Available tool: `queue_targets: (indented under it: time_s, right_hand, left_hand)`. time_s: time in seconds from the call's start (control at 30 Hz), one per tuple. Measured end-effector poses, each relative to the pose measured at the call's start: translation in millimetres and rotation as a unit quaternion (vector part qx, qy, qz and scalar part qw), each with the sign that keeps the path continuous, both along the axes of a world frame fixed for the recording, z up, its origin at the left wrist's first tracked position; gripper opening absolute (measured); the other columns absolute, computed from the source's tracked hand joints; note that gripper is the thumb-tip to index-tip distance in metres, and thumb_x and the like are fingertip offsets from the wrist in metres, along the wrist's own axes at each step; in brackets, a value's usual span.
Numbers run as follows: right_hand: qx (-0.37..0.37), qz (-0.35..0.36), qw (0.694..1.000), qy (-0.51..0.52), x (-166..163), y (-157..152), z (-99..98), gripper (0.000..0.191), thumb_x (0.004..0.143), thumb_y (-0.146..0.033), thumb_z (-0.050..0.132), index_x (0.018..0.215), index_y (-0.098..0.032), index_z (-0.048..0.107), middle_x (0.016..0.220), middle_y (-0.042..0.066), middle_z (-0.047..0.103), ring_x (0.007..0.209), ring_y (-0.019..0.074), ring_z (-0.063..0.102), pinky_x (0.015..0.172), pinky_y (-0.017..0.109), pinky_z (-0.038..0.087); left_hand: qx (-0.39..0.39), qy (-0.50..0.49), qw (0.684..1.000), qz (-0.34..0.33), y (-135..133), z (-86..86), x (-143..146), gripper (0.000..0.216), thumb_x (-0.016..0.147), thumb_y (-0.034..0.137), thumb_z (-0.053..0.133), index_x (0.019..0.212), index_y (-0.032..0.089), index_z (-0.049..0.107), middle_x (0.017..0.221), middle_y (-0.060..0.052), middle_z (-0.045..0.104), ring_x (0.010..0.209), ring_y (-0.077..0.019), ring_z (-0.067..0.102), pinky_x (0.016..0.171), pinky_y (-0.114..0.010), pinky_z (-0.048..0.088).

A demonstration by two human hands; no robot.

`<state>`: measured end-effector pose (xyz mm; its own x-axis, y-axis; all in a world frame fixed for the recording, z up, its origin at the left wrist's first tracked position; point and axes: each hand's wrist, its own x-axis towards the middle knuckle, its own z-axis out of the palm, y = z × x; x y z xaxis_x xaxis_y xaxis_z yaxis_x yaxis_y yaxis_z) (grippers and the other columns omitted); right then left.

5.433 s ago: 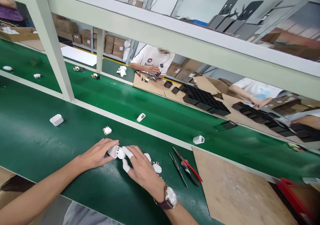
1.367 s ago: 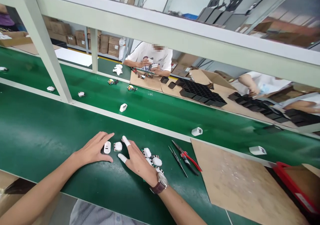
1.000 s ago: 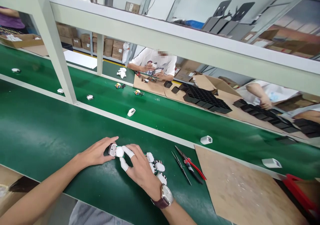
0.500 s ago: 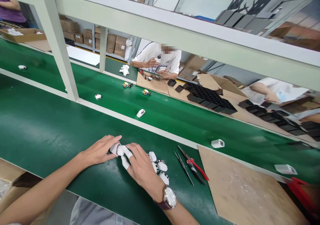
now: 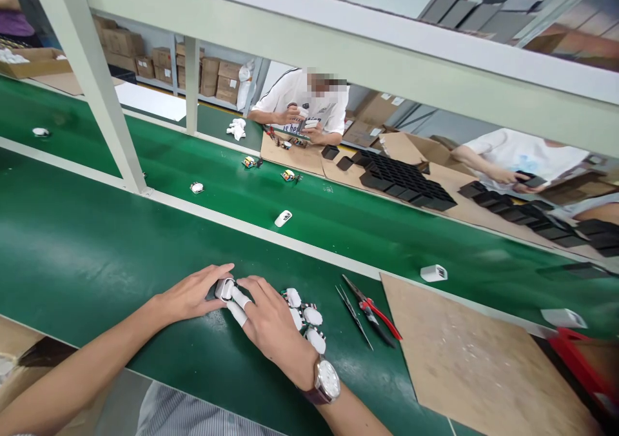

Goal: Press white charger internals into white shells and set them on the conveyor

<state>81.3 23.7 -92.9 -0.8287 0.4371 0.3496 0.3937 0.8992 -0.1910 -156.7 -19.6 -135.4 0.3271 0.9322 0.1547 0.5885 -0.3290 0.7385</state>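
My left hand [image 5: 196, 292] holds a small white plastic housing [image 5: 224, 289] between thumb and fingers, its open end turned to the right. My right hand [image 5: 271, 315], with white finger cots on two fingertips, is closed at that opening on a white-faced part, which sits mostly inside the housing. Its exact grip is partly hidden by the fingers. Just beyond the right hand lie several white-faced circuit assemblies [image 5: 313, 317] in a cluster on the green bench [image 5: 159, 249]. A wristwatch [image 5: 327, 380] is on my right wrist.
Tweezers [image 5: 354, 318] and red-handled pliers [image 5: 371, 310] lie to the right, beside a brown board [image 5: 464, 358]. White housings [image 5: 283, 218] and small assemblies [image 5: 196, 188] sit on the green conveyor [image 5: 232, 197]. A frame post [image 5: 99, 94] rises at left. Co-workers sit opposite, near black trays [image 5: 409, 181].
The white-faced part has gone further into the housing, whose opening now shows more plainly. Items on the conveyor have shifted slightly right. The co-worker at right now holds a black piece.
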Motion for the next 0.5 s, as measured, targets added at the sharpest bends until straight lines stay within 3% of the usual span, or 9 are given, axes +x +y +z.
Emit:
queue_targets:
  time_s: [0.13,0.3,0.4,0.5]
  right_hand:
    - [-0.05,-0.008,0.999,-0.002,-8,2,-4.4,0.026,0.105,-0.025,0.056,0.128,-0.02,0.066,0.134,0.014,0.064,0.126,0.032,0.057,0.101,0.05,0.057]
    - [-0.142,-0.014,0.989,0.03,-7,13,-2.8,0.029,0.104,-0.03,0.061,0.132,-0.025,0.065,0.131,0.011,0.064,0.113,0.0257,0.064,0.098,0.044,0.058]
    - [-0.122,-0.014,0.992,0.031,-6,17,-1.4,0.031,0.104,-0.028,0.06,0.134,-0.023,0.063,0.131,0.013,0.064,0.115,0.0266,0.064,0.098,0.045,0.058]
    - [-0.083,0.007,0.997,-0.005,-6,17,-0.4,0.026,0.105,-0.026,0.057,0.129,-0.022,0.065,0.124,0.013,0.067,0.112,0.0275,0.064,0.096,0.046,0.057]
  left_hand:
    - [-0.031,-0.028,0.999,0.013,1,-2.3,-2,0.071,0.098,0.029,0.066,0.16,0.033,0.033,0.15,-0.01,0.06,0.134,-0.0264,0.062,0.112,-0.045,0.053]
    - [-0.069,-0.045,0.997,0.007,2,4.3,0,0.078,0.095,0.024,0.065,0.161,0.033,0.025,0.147,-0.008,0.063,0.135,-0.0259,0.062,0.112,-0.045,0.052]
    - [-0.063,-0.034,0.997,0.006,0,8.8,4,0.072,0.095,0.023,0.064,0.157,0.031,0.029,0.144,-0.008,0.066,0.127,-0.0264,0.067,0.104,-0.042,0.057]
    - [-0.035,-0.031,0.999,0.009,-1,9.9,6,0.054,0.094,0.02,0.062,0.144,0.027,0.043,0.132,-0.008,0.07,0.113,-0.0243,0.072,0.095,-0.038,0.06]
